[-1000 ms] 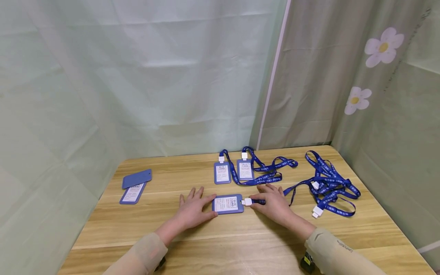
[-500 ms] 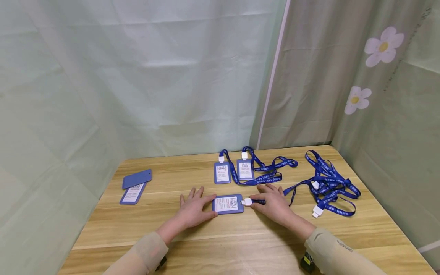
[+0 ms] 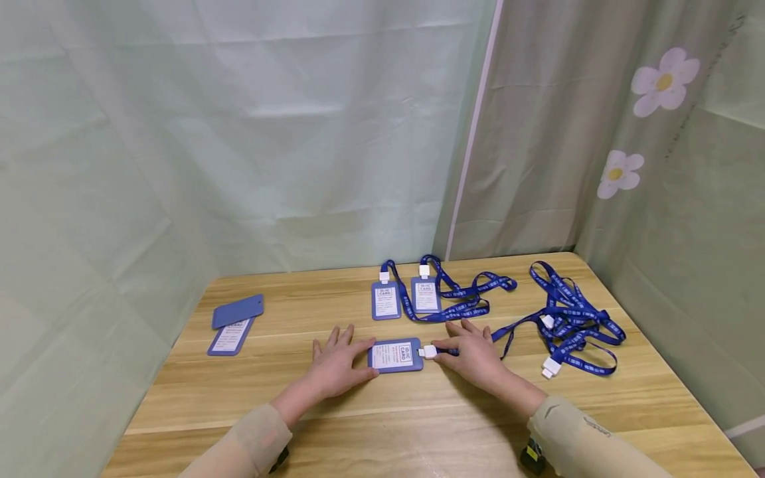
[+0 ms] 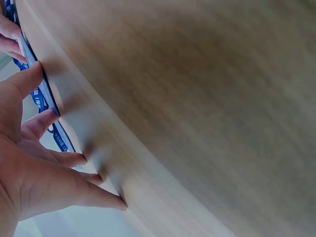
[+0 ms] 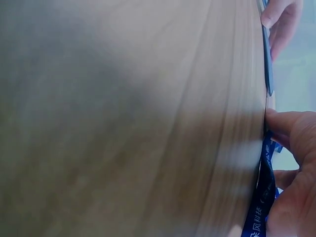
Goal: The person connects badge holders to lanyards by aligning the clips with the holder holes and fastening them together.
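Observation:
In the head view a blue ID card holder (image 3: 394, 355) lies flat on the wooden table, its slotted end to the right. My left hand (image 3: 337, 364) holds its left end between thumb and index finger, the other fingers spread on the table. My right hand (image 3: 475, 352) pinches a white lanyard clip (image 3: 429, 352) between thumb and index finger. The clip's tip meets the slot of the holder. From the clip, the blue lanyard strap (image 5: 260, 202) passes under my right hand towards the pile on the right.
Behind the hands lie two card holders (image 3: 386, 301) with lanyards attached. A heap of blue lanyards (image 3: 574, 312) with white clips is at the right. Two loose card holders (image 3: 238, 311) overlap at the left. Curtains (image 3: 335, 133) hang close behind the table (image 3: 382, 431).
Both hands, the card holder and the clip keep almost the same places. The whole head view has shifted very slightly.

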`<state>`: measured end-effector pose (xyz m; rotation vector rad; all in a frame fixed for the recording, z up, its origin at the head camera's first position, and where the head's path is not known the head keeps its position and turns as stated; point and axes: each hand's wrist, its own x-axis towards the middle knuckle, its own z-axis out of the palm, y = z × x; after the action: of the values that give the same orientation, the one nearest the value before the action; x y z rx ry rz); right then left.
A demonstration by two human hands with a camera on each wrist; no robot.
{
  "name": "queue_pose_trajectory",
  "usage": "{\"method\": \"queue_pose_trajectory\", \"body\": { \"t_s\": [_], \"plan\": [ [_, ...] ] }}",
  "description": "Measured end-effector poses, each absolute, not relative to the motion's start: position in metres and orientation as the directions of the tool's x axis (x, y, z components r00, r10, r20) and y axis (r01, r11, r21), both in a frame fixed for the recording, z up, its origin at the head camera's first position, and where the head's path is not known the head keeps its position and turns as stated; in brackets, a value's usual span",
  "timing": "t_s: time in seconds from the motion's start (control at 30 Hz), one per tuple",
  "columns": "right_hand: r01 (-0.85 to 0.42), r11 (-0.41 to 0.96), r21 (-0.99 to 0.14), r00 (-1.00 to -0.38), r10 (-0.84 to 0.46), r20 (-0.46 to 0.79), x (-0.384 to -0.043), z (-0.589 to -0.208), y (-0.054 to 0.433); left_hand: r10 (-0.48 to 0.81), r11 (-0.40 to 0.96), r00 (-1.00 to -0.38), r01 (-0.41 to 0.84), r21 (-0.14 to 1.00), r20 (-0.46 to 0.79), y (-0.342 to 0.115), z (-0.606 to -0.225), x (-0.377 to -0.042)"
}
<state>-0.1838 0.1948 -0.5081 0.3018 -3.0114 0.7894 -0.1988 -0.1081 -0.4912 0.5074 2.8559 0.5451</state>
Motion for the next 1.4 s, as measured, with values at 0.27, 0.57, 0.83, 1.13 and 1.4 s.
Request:
{"method": "queue_pose_trajectory", "body": {
  "t_s": [0.27, 0.57, 0.83, 1.13, 1.4],
  "plan": [
    [-0.175, 0.849, -0.498, -0.984, -0.170, 0.055, -0.1821, -0.5069, 0.1922, 0.367, 0.868, -0.921, 0.291, 0.402, -0.126, -0.1084, -0.4888, -0.1947],
    [-0.172, 0.838, -0.518, -0.985, -0.164, 0.061, -0.1800, -0.5071, 0.1910, 0.366, 0.865, -0.922, 0.287, 0.412, -0.124, -0.1087, -0.4905, -0.1941],
    [-0.175, 0.834, -0.524, -0.984, -0.158, 0.076, -0.1798, -0.5079, 0.1904, 0.361, 0.866, -0.924, 0.282, 0.414, -0.125, -0.1091, -0.4937, -0.1955],
    [-0.163, 0.829, -0.535, -0.986, -0.154, 0.062, -0.1792, -0.5071, 0.1898, 0.365, 0.862, -0.923, 0.286, 0.417, -0.122, -0.1086, -0.4913, -0.1949],
    [-0.169, 0.829, -0.534, -0.985, -0.155, 0.071, -0.1797, -0.5079, 0.1881, 0.362, 0.864, -0.924, 0.283, 0.416, -0.123, -0.1085, -0.4931, -0.1960]
  ]
}}
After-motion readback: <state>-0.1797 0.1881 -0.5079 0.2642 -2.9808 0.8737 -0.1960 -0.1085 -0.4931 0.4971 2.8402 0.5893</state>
